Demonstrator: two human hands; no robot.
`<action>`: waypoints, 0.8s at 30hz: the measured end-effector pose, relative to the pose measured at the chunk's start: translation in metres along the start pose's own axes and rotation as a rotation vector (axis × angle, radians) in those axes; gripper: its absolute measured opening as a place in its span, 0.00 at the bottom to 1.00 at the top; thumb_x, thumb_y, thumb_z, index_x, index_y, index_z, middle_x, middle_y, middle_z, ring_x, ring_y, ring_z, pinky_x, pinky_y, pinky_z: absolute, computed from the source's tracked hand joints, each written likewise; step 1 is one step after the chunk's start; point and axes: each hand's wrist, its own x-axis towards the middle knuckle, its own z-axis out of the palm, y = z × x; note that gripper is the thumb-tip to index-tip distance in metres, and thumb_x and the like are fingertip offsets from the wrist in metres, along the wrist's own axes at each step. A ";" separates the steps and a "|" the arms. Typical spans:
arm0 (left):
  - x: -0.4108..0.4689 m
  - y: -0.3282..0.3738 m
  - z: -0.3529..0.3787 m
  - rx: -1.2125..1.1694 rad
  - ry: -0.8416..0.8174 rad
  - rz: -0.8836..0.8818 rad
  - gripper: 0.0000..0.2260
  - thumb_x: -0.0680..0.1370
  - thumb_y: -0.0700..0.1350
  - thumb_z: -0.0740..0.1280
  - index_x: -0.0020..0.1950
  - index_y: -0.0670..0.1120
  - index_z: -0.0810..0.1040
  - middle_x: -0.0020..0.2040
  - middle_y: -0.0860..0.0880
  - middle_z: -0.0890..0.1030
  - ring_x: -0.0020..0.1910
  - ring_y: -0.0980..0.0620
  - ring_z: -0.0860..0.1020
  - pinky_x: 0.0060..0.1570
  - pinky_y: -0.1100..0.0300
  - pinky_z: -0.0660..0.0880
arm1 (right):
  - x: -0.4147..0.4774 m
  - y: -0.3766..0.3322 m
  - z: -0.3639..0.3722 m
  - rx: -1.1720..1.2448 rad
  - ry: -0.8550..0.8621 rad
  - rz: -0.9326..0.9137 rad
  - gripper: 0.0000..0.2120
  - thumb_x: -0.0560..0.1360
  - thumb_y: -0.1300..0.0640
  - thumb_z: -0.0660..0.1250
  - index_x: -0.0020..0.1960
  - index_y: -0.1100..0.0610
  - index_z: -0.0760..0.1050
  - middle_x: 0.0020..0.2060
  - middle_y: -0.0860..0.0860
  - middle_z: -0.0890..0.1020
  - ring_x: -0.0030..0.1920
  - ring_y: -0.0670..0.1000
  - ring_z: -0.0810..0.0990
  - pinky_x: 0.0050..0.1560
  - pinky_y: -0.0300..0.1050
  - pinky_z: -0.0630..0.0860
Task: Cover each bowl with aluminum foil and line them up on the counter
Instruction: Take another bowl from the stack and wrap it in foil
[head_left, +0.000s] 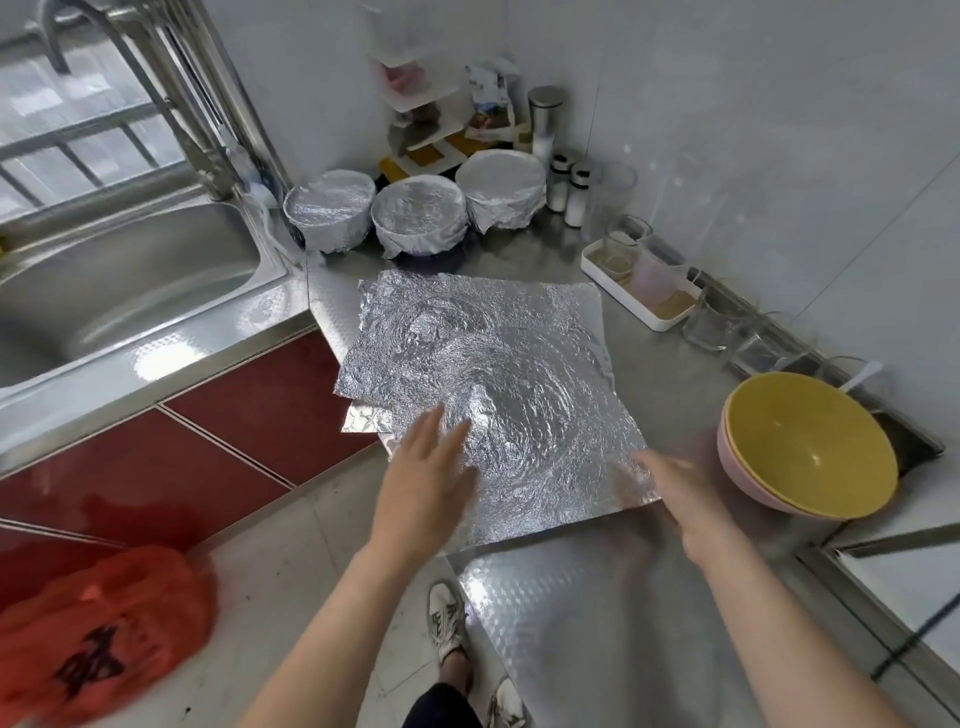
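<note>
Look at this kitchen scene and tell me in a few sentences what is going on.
A person is covering bowls with foil at a steel counter. Three foil-covered bowls stand in a row at the back, beside the sink. The left hand rests flat on a crinkled foil sheet; the right hand is at its near right corner, too blurred to read its grip. A yellow bowl nested in a pink bowl waits uncovered on the right.

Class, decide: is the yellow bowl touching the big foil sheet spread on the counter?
Apart. The head view shows a strip of bare counter between the right edge of the foil sheet and the yellow bowl.
</note>
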 end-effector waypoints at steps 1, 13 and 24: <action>0.000 0.003 0.008 0.070 -0.079 0.044 0.26 0.81 0.55 0.61 0.78 0.56 0.58 0.79 0.52 0.48 0.78 0.49 0.46 0.76 0.45 0.49 | 0.002 -0.005 0.000 -0.010 0.003 -0.028 0.11 0.74 0.49 0.69 0.44 0.57 0.79 0.41 0.51 0.75 0.44 0.51 0.72 0.44 0.45 0.67; -0.012 -0.016 0.030 0.252 0.001 0.311 0.20 0.80 0.59 0.54 0.69 0.56 0.72 0.71 0.50 0.72 0.72 0.46 0.68 0.71 0.40 0.59 | 0.007 -0.006 0.008 0.099 -0.068 -0.162 0.05 0.73 0.67 0.71 0.45 0.61 0.75 0.34 0.51 0.79 0.35 0.47 0.76 0.30 0.31 0.71; -0.010 -0.008 0.036 0.073 0.093 0.390 0.14 0.78 0.52 0.61 0.54 0.50 0.85 0.56 0.54 0.83 0.57 0.51 0.80 0.55 0.56 0.79 | 0.012 -0.003 0.016 0.209 -0.005 -0.180 0.12 0.72 0.68 0.72 0.45 0.55 0.72 0.37 0.52 0.81 0.36 0.47 0.78 0.39 0.40 0.75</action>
